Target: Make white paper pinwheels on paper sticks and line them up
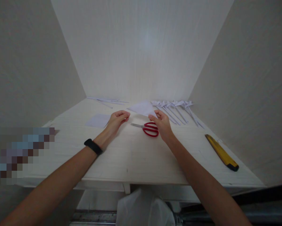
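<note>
My right hand (163,124) pinches the near corner of a folded white paper sheet (141,107) that lies toward the back of the white table (131,157). My left hand (117,121), with a black band on the wrist, hovers a little left of that paper, fingers curled and holding nothing. Red-handled scissors (149,128) lie on the table between the two hands, partly under my right hand.
A row of several folded paper pieces on thin sticks (176,110) lies at the back right. A flat white sheet (99,120) and thin paper strips (108,101) lie at the left. A yellow utility knife (222,153) rests near the right edge. Walls close in on three sides.
</note>
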A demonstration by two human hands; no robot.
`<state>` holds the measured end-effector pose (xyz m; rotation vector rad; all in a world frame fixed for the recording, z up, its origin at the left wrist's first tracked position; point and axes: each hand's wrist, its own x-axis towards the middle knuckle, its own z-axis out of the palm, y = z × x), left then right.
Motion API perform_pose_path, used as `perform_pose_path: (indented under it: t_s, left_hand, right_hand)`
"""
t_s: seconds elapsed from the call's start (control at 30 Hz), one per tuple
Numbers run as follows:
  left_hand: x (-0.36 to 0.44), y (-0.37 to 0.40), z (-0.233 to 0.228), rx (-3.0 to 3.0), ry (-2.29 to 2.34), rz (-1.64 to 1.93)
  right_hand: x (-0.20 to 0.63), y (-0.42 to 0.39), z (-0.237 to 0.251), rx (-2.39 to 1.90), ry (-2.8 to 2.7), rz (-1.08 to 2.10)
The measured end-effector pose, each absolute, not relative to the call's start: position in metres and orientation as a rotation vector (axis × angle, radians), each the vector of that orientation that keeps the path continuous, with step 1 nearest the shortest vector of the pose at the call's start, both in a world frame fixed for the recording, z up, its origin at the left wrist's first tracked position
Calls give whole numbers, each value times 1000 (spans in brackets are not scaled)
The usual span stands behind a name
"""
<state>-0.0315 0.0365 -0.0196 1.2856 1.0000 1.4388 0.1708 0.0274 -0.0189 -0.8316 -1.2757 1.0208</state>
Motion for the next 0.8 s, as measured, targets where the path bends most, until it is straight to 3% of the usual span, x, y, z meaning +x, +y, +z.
perform_pose_path:
  t_s: [0.23, 0.8]
  left_hand:
    - [-22, 29, -21, 1348, 985, 1250]
    - [-6, 18, -24, 1328, 935, 1316]
  right_hand:
    - [162, 25, -25, -834, -1347, 1065]
    - [148, 18, -35, -713, -1279, 1364]
